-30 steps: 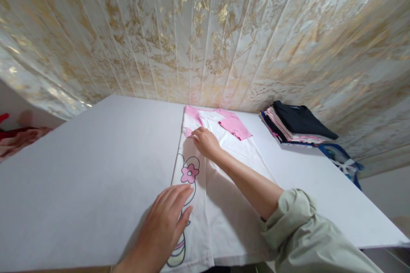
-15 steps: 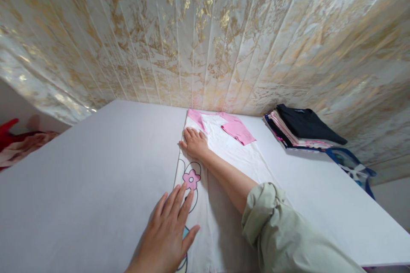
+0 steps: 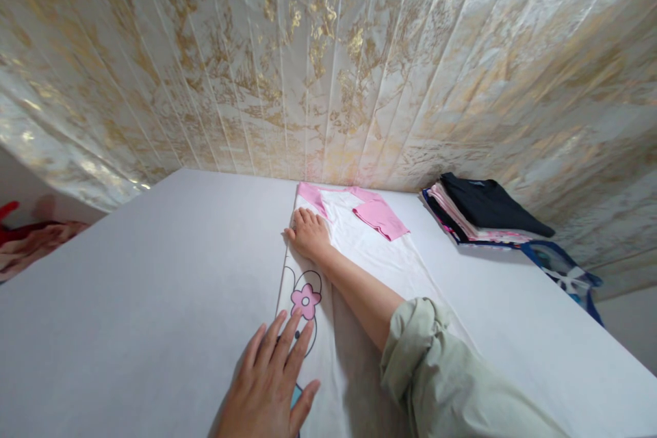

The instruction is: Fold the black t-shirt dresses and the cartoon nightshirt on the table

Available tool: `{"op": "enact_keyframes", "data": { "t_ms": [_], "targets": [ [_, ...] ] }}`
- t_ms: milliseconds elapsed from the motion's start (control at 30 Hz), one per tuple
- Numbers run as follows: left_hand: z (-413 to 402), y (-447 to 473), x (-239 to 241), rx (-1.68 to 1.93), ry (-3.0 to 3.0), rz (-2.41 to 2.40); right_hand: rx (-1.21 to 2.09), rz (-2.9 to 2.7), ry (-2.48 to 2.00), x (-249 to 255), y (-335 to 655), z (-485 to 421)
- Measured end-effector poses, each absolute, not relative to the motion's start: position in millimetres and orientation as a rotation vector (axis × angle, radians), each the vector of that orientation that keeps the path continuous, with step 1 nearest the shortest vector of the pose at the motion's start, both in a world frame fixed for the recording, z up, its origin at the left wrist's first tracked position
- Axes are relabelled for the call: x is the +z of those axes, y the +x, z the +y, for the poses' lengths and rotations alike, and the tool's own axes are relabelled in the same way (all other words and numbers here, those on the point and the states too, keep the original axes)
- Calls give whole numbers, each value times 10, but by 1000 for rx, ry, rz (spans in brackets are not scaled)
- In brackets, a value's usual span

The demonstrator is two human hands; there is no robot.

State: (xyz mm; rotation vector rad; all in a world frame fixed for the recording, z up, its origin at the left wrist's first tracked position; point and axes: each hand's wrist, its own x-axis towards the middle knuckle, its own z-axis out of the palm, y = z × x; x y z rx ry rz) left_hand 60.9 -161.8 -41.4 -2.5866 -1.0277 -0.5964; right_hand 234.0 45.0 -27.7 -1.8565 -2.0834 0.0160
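Since a second ago: right hand (image 3: 308,236) gone from pinching by the print near the upper left edge of the shirt (image 3: 377,263) to lying flat there, palm down. Left hand (image 3: 269,383), earlier with fingers close together, now has them fanned out.

Right hand: fingers slightly parted, pointing away from the wearer, thumb out to the left at the cloth's edge; nothing gripped. Left hand: spread wide, holding nothing, over the lower left edge, partly above the cloth and partly above the bare counter (image 3: 169,301). Whether its whole palm touches cannot be told.

Shirt: white with pink shoulders, spread lengthwise on the middle of the counter, pink end farthest off. Pink sleeve (image 3: 382,217) lies across the upper right. Pink flower print (image 3: 306,301) sits between the two hands; left fingertips just at its lower side. Rolled green cuff (image 3: 413,342) of the right arm above the lower part.

To the right, well apart: stack of folded clothes (image 3: 477,209), black garment on top; blue-edged bag (image 3: 562,277) just beside it. Gold-patterned curtain (image 3: 328,61) behind.
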Motion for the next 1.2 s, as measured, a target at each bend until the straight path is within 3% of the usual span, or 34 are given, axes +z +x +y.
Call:
{"op": "enact_keyframes", "data": {
  "t_ms": [467,767,1200],
  "targets": [
    [-1550,576,-373,-647,-2621,-970,30,-2063,-1859,-278,2482,680],
    [-1178,816,-354,-565,-2626,-1235,100,-2169,-1792,-239,2429,195],
    [-1367,697,-467,-500,-2712,-1165,207,-2184,-1763,-113,2535,78]
  ]
}}
